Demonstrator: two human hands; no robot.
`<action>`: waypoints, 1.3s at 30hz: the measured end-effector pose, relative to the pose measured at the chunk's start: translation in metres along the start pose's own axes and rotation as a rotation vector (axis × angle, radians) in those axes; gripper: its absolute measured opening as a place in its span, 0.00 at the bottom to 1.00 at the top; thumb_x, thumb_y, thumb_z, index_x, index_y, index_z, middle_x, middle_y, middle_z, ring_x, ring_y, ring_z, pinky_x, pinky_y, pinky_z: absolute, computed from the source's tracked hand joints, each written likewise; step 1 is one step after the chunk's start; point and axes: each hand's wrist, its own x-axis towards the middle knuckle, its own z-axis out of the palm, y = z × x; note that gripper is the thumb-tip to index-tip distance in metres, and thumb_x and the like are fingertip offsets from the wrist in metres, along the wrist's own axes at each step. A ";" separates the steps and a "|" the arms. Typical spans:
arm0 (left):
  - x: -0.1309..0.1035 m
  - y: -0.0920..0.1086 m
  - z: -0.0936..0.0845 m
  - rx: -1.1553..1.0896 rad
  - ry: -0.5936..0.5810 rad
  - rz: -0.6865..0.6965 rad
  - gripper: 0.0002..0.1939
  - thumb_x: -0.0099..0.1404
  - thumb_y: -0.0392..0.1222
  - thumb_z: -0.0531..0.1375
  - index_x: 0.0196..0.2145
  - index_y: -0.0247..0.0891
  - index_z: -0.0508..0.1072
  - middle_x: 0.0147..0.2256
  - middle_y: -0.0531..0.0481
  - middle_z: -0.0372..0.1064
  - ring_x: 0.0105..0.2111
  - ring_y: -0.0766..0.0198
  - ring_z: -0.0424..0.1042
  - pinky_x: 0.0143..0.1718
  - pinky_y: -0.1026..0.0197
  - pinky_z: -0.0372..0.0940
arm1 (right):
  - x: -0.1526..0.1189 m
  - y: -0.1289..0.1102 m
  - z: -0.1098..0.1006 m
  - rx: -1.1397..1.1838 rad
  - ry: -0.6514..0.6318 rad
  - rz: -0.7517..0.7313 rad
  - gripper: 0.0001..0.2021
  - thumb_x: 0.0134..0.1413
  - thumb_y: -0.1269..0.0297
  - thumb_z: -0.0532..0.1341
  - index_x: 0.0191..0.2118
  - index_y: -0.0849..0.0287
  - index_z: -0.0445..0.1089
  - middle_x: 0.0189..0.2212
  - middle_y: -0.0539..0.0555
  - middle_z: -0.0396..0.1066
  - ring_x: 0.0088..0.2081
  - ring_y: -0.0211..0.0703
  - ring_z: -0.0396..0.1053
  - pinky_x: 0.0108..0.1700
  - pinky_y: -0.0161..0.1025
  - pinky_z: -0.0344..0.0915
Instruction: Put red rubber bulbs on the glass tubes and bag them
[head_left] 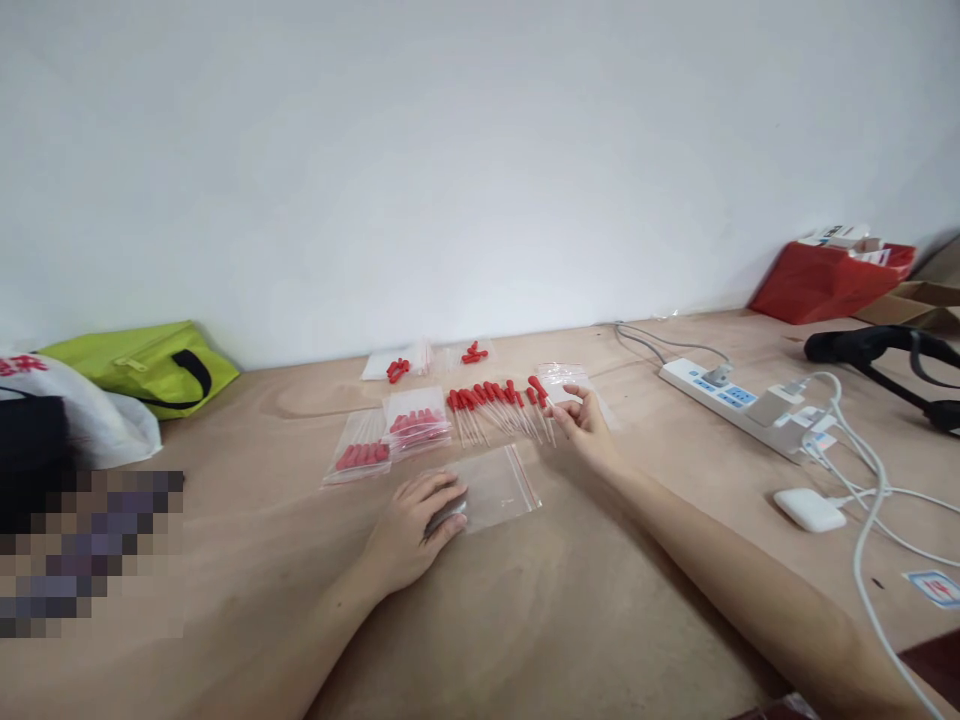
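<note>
My right hand [583,428] pinches a dropper [537,387] by its thin clear stem, with the red rubber bulb pointing up. Beside it, several more red-bulbed droppers [491,393] lie side by side with their stems toward me. My left hand [420,525] is closed over the near-left part of a flat, clear zip bag [499,485], and the red-striped zip edge faces right. Left of the droppers, two zip bags [365,455] [417,425] hold red bulbs. Behind my right hand lies another clear zip bag [555,372].
Loose red bulbs [474,352] lie on bags near the wall. A power strip [739,400] with plugs and white cables, plus a white case [810,509], is at right. A red bag [832,280] and a black headset [885,350] stand farther right. A lime-green bag [146,365] is at left.
</note>
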 end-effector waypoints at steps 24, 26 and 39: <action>-0.001 0.005 -0.006 -0.095 -0.038 0.034 0.18 0.59 0.45 0.55 0.48 0.42 0.64 0.47 0.46 0.64 0.48 0.56 0.62 0.49 0.51 0.58 | -0.033 -0.001 0.007 0.147 0.035 0.149 0.32 0.32 0.58 0.67 0.41 0.52 0.45 0.24 0.41 0.63 0.18 0.31 0.60 0.20 0.30 0.58; -0.001 0.005 -0.006 -0.106 -0.046 0.009 0.18 0.61 0.45 0.54 0.49 0.41 0.62 0.47 0.46 0.64 0.49 0.56 0.62 0.49 0.50 0.58 | -0.033 0.000 0.006 0.143 0.028 0.137 0.30 0.31 0.58 0.67 0.39 0.53 0.48 0.23 0.42 0.63 0.17 0.28 0.57 0.19 0.28 0.55; -0.001 0.004 -0.004 -0.066 -0.061 -0.095 0.21 0.60 0.50 0.54 0.50 0.40 0.62 0.52 0.44 0.61 0.54 0.55 0.57 0.57 0.45 0.48 | -0.034 -0.005 -0.011 0.123 -0.273 0.276 0.21 0.36 0.55 0.66 0.38 0.58 0.65 0.27 0.50 0.70 0.29 0.37 0.68 0.36 0.38 0.63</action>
